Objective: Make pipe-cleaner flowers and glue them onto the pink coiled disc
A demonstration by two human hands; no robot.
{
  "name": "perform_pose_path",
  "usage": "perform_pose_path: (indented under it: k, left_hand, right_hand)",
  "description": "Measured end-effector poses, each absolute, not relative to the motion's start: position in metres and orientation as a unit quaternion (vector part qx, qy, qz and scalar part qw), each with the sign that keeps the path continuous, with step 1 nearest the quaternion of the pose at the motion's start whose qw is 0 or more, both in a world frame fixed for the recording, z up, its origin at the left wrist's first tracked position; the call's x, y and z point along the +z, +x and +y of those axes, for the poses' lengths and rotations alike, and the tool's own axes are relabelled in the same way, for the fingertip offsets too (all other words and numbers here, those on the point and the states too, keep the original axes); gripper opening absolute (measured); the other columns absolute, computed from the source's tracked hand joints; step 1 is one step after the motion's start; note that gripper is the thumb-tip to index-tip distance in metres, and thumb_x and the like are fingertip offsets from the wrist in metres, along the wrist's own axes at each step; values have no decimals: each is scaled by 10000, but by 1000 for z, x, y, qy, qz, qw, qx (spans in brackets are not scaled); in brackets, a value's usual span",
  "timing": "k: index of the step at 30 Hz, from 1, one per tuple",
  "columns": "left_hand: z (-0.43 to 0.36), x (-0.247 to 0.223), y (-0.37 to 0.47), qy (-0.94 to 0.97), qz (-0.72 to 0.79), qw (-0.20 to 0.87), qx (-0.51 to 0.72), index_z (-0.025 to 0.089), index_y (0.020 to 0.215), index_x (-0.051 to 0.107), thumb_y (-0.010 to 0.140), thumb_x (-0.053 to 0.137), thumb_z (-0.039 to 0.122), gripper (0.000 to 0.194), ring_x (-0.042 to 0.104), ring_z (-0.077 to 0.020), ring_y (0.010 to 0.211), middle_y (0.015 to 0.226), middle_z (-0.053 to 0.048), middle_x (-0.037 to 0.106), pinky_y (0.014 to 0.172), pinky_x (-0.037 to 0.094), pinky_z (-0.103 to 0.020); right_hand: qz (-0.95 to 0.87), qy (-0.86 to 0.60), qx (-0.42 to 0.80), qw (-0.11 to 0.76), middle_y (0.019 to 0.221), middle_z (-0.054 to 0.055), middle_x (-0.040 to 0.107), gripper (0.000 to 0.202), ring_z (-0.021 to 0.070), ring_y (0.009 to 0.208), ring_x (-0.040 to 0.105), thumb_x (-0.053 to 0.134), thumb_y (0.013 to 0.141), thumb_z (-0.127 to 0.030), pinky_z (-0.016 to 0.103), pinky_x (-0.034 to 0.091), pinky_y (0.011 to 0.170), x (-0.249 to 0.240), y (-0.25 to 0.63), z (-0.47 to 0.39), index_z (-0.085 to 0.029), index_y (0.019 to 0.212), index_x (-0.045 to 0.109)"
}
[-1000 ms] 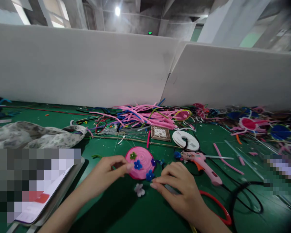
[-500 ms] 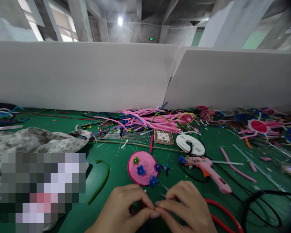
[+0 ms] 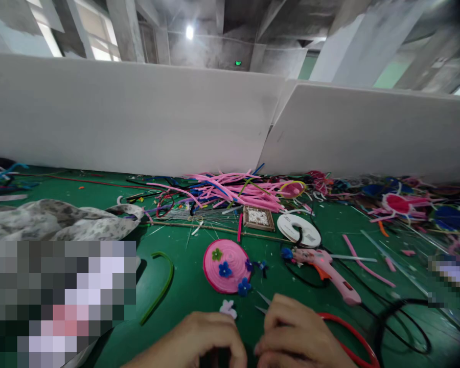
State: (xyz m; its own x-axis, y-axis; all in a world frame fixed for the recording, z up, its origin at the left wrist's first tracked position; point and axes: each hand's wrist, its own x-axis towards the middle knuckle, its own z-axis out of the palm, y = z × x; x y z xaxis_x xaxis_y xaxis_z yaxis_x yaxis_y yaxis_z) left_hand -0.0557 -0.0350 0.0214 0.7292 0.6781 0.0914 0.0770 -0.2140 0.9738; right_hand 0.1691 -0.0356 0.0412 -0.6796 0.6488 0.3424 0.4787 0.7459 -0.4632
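My left hand (image 3: 210,340) is low in the view with its fingers curled down; the fingertips are cut off by the bottom edge. Beside it on the right, my right hand (image 3: 291,332) has bent fingers, and whatever it holds is hidden. A small gap parts the two hands. Just above them lies a pale flower-shaped piece (image 3: 228,308). Scissor tips (image 3: 262,302) show beside my right hand. Farther up rests a pink coiled disc (image 3: 227,260) bearing blue flowers (image 3: 244,286) and a green flower (image 3: 216,254).
A pink glue gun (image 3: 331,271) and a white spool (image 3: 299,229) lie on the right. A green strip (image 3: 164,291) and patterned cloth (image 3: 61,220) are on the left. Pink strips (image 3: 230,189) pile up by the white partition (image 3: 138,112). A red loop (image 3: 356,337) curves beside my right hand.
Both hands have moved down and their fingertips, which met before, are now apart. The pale flower-shaped piece, mostly hidden before, now shows fully. The view has shifted slightly.
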Motion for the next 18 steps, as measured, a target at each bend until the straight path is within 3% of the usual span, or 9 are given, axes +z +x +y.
perform_pose_path:
  k: [3, 6, 11, 15, 18]
  left_hand:
    - [-41, 40, -78, 694, 341, 563, 291, 182, 708, 588, 821, 609, 414, 259, 529, -137, 727, 735, 1, 549, 646, 371, -198]
    - [-43, 48, -94, 698, 394, 522, 292, 196, 722, 545, 871, 536, 349, 214, 523, -132, 722, 738, 15, 530, 643, 372, -194]
    - [-40, 53, -88, 742, 437, 430, 272, 200, 715, 500, 935, 373, 303, 274, 523, -125, 686, 730, 17, 520, 650, 378, -199]
    - [-27, 37, -71, 802, 408, 359, 247, 190, 575, 369, 922, 400, 289, 362, 438, -99, 534, 569, 40, 424, 518, 295, -217]
    - [-17, 8, -64, 811, 408, 293, 300, 188, 513, 293, 926, 421, 299, 447, 361, -84, 456, 485, 52, 337, 461, 232, -246]
  right_hand:
    - [-882, -371, 141, 252, 721, 12, 638, 174, 128, 677, 580, 518, 905, -234, 235, 434, 586, 44, 180, -30, -215, 801, 656]
    - [-881, -419, 96, 198, 816, 37, 666, 171, 157, 742, 598, 478, 905, -176, 272, 466, 643, 38, 190, -19, -200, 909, 648]
    - [-900, -411, 23, 140, 1053, 73, 673, 219, 224, 974, 595, 523, 872, -193, 388, 475, 833, 26, 181, 10, -196, 1066, 626]
    - [-929, -356, -29, 96, 1122, 61, 664, 212, 261, 1080, 548, 532, 849, -161, 530, 338, 986, 23, 156, 32, -220, 1015, 651]
    - [-939, -335, -43, 60, 1100, 87, 663, 225, 259, 1056, 551, 536, 833, -157, 549, 285, 1007, 24, 138, 42, -203, 1021, 652]
